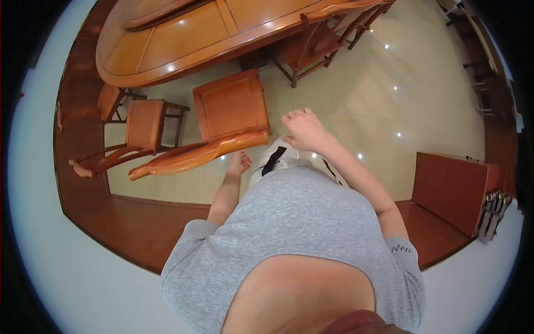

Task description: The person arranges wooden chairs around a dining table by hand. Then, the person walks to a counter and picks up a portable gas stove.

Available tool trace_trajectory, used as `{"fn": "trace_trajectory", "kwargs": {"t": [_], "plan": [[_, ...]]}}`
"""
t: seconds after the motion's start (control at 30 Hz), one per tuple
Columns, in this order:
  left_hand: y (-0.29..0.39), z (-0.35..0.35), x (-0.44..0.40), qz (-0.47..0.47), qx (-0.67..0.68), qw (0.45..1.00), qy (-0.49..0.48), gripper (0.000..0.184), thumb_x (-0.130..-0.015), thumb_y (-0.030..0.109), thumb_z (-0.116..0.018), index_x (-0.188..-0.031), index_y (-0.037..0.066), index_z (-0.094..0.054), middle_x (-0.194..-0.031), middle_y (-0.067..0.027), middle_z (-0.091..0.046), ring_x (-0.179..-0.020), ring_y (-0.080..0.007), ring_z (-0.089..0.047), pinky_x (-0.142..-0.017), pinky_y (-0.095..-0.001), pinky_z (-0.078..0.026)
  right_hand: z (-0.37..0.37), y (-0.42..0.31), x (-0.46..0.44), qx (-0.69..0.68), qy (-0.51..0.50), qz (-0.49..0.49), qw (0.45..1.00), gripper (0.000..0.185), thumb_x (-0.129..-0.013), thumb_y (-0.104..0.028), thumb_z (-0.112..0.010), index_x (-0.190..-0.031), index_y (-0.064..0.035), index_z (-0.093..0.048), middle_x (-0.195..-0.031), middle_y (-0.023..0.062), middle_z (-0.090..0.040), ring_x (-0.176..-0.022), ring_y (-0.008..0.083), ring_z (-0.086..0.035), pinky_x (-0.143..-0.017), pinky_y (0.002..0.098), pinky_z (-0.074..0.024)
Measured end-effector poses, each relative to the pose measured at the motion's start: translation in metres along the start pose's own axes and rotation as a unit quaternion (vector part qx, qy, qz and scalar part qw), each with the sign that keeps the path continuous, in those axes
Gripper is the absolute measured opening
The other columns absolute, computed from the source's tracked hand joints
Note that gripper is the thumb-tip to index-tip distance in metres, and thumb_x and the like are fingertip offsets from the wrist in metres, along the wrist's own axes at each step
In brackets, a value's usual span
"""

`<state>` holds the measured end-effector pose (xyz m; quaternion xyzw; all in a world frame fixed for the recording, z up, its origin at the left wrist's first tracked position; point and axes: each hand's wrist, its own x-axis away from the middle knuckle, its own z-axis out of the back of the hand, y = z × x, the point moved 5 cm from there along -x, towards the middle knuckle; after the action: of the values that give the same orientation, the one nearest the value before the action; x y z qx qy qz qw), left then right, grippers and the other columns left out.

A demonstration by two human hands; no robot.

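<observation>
My left hand (240, 162) hangs low beside my leg, just behind the carved top rail (206, 151) of a wooden chair. Its fingers are loosely bent, and I see nothing in them. In front of my waist, above my light trousers (273, 146), is my right hand (305, 129). The fingers curve forward with the thumb apart from them, and no object shows between them. The chair's brown seat (231, 106) lies ahead of the left hand, apart from it.
A large oval wooden table (194, 47) with a raised round centre spans the far side. Another chair (142, 125) stands at left, and one (311, 50) at the table's right. Pale glossy tiles (367, 111) cover the floor. A reddish-brown cabinet (450, 186) stands at right.
</observation>
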<state>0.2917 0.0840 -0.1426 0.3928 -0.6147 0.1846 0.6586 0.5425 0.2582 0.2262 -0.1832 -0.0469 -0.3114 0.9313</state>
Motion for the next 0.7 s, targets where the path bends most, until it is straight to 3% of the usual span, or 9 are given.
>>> {"fn": "trace_trajectory", "kwargs": {"t": [0.07, 0.13, 0.17, 0.3, 0.37, 0.47, 0.6, 0.67, 0.7], "plan": [[-0.006, -0.06, 0.021, -0.045, -0.052, 0.998, 0.011, 0.031, -0.081, 0.032, -0.063, -0.09, 0.003, -0.06, -0.076, -0.0132, -0.061, -0.065, -0.0272, -0.058, -0.064, -0.035, -0.05, 0.005, 0.031, 0.001, -0.013, 0.006, -0.019, 1.0, 0.039, -0.082, -0.033, -0.068, -0.105, -0.0028, -0.059, -0.104, 0.0138, -0.062, -0.106, 0.0301, -0.058, -0.093, 0.044, -0.0421], [0.0, -0.11, 0.021, -0.076, -0.281, 0.957, 0.005, 0.032, -0.082, 0.031, -0.064, -0.099, 0.003, -0.063, -0.082, -0.0132, -0.064, -0.07, -0.0262, -0.06, -0.071, -0.0388, -0.049, 0.012, 0.07, 0.0, -0.025, 0.011, -0.035, 0.999, 0.04, -0.083, -0.034, -0.067, -0.107, -0.0027, -0.06, -0.107, 0.0146, -0.063, -0.108, 0.0307, -0.057, -0.093, 0.0442, -0.043], [0.02, -0.141, 0.074, -0.143, -0.346, 0.927, 0.034, 0.033, -0.082, 0.029, -0.064, -0.103, 0.003, -0.063, -0.086, -0.0127, -0.066, -0.072, -0.0244, -0.06, -0.069, -0.0379, -0.048, 0.018, 0.091, -0.001, -0.091, 0.062, -0.031, 0.993, 0.039, -0.082, -0.033, -0.068, -0.105, -0.0021, -0.061, -0.105, 0.0152, -0.063, -0.106, 0.0317, -0.058, -0.093, 0.0442, -0.0435], [0.012, -0.166, 0.028, -0.115, -0.299, 0.947, 0.041, 0.029, -0.084, 0.026, -0.06, -0.105, 0.006, -0.063, -0.075, -0.0104, -0.062, -0.059, -0.018, -0.055, -0.05, -0.0339, -0.041, 0.075, 0.172, -0.025, -0.176, 0.227, -0.032, 0.957, 0.04, -0.084, -0.031, -0.067, -0.11, -0.0017, -0.06, -0.108, 0.0162, -0.063, -0.106, 0.0332, -0.058, -0.092, 0.0443, -0.044], [-0.004, -0.168, 0.013, -0.101, -0.251, 0.962, 0.046, 0.027, -0.085, 0.025, -0.06, -0.103, 0.005, -0.062, -0.074, -0.0107, -0.062, -0.057, -0.0186, -0.056, -0.047, -0.0331, -0.041, 0.118, 0.208, -0.041, -0.068, 0.302, -0.033, 0.95, 0.048, -0.088, -0.036, -0.063, -0.122, -0.0027, -0.056, -0.123, 0.0157, -0.059, -0.115, 0.0322, -0.054, -0.098, 0.0422, -0.0424], [0.012, -0.203, -0.004, -0.082, -0.147, 0.984, 0.051, 0.021, -0.085, 0.022, -0.059, -0.097, 0.005, -0.061, -0.07, -0.0106, -0.061, -0.051, -0.0192, -0.055, -0.042, -0.0319, -0.04, 0.176, 0.257, -0.078, 0.019, 0.391, -0.001, 0.92, 0.049, -0.092, -0.039, -0.058, -0.126, -0.0034, -0.054, -0.126, 0.016, -0.057, -0.115, 0.0321, -0.055, -0.1, 0.043, -0.0401], [0.026, -0.259, -0.006, -0.032, -0.027, 0.996, 0.077, 0.015, -0.087, 0.021, -0.057, -0.087, 0.006, -0.057, -0.065, -0.0087, -0.058, -0.044, -0.0192, -0.052, -0.036, -0.0306, -0.037, 0.198, 0.333, -0.132, 0.061, 0.399, 0.017, 0.915, 0.049, -0.095, -0.045, -0.05, -0.122, -0.0058, -0.06, -0.119, 0.0144, -0.062, -0.112, 0.0309, -0.056, -0.102, 0.0428, -0.036], [0.072, -0.318, 0.006, -0.099, -0.046, 0.994, 0.011, 0.018, -0.088, 0.025, -0.057, -0.089, 0.007, -0.056, -0.066, -0.0091, -0.059, -0.046, -0.0195, -0.053, -0.04, -0.0328, -0.041, 0.191, 0.374, -0.145, 0.07, 0.191, -0.082, 0.976, 0.051, -0.097, -0.05, -0.042, -0.109, -0.0083, -0.068, -0.106, 0.0117, -0.067, -0.107, 0.0282, -0.058, -0.104, 0.0425, -0.0332], [0.098, -0.346, 0.009, -0.133, -0.026, 0.99, -0.032, 0.027, -0.09, 0.032, -0.056, -0.097, 0.006, -0.056, -0.075, -0.0105, -0.061, -0.054, -0.0211, -0.057, -0.044, -0.0316, -0.042, 0.192, 0.384, -0.148, 0.062, 0.206, -0.078, 0.974, 0.055, -0.096, -0.052, -0.039, -0.094, -0.0096, -0.073, -0.094, 0.0098, -0.07, -0.101, 0.0264, -0.06, -0.101, 0.0419, -0.0342]]}}
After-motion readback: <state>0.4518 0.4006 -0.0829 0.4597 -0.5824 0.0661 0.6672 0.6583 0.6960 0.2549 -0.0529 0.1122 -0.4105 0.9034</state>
